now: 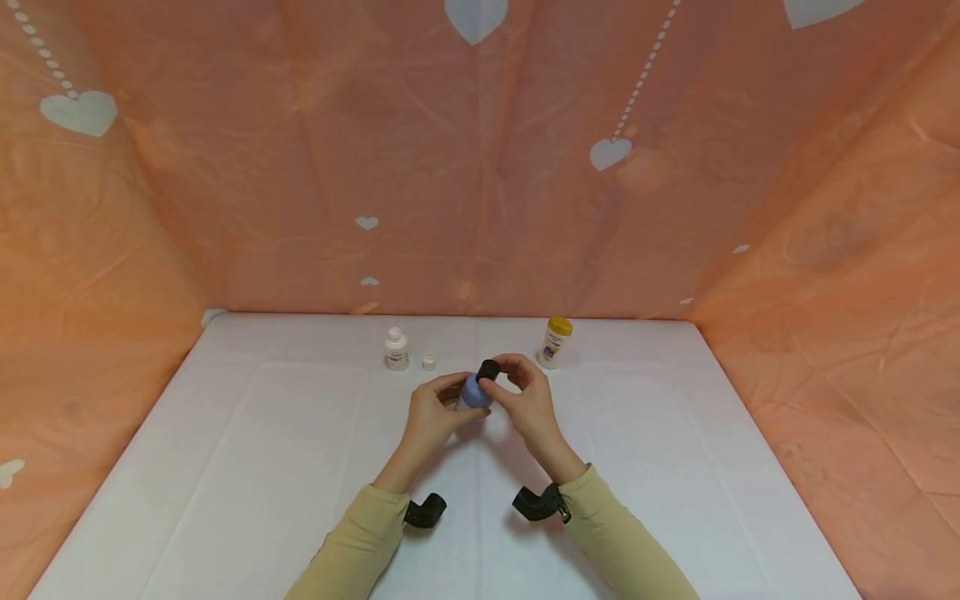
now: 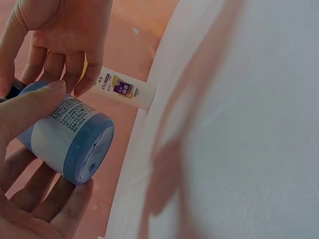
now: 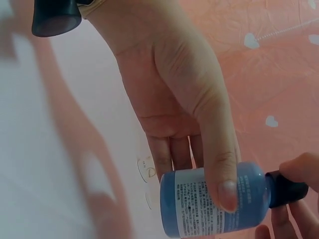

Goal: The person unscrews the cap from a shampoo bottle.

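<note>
Above the white-covered tabletop [image 1: 285,483], nearer its far edge, your left hand [image 1: 431,412] gripped the blue, white-labelled cylindrical bottle [image 1: 474,392]; its long axis slanted rightward toward that edge, the short black cap [image 1: 489,368] pinched in your right hand [image 1: 529,403].

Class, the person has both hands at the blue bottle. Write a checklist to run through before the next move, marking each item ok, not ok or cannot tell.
1. Blue bottle held by its body: ok, the left hand grips it.
2. Black cap in hand: ok, the right hand pinches it.
3. Blue bottle upright: not ok, it is tilted, its base showing in the left wrist view.
4. Black cap loosened: cannot tell; it sits at the neck.
5. Yellow-lidded bottle standing with its lid on: ok.
6. White bottle closed: cannot tell; a small white piece lies beside it.
</note>
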The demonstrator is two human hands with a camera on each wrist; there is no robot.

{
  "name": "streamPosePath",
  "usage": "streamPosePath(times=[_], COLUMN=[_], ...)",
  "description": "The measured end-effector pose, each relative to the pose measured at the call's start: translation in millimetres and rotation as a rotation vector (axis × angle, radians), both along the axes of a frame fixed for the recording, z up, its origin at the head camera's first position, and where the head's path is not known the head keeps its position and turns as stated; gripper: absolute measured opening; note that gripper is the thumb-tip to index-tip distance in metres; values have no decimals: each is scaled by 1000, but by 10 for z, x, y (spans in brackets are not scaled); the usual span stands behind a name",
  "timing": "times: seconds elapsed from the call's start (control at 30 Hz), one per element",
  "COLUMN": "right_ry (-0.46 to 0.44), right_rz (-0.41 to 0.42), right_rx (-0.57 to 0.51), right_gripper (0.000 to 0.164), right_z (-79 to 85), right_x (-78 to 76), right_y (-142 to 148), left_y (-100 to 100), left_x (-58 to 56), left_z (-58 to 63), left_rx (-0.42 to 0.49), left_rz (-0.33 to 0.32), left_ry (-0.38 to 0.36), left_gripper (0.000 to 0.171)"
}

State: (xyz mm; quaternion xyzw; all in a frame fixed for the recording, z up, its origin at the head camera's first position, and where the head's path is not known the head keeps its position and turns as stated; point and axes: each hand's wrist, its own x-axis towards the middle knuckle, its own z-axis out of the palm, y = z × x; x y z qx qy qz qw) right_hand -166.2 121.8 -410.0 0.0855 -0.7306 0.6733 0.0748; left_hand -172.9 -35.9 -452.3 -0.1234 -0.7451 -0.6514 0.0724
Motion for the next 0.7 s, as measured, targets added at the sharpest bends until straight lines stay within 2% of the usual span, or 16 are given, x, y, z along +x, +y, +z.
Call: streamPosePath(times=[0.1,0.13,0.43,0.63,0.7], right_ry=[5,3,34,33,21], right_rz=[19,26,69,46,24], right_rx=[17,18,5,-27,-29], right_gripper=[34,34,40,46,45], right_z=[9,12,5,-9,-14], right_x=[2,5,16,13,10], right_y=[9,13,24,-11,-24], left_y=[-18,-22,-29,-13,-6], left_x=[-81,-82,-83,-84,-53], left_z=[-144,-148,-146,-131,-72], left_rx=[0,5,7,34,36], left_rz=[3,2,6,-2,-8], left_ry=[2,-2,-9,-18,-18], left_gripper=[54,54,53,53,53])
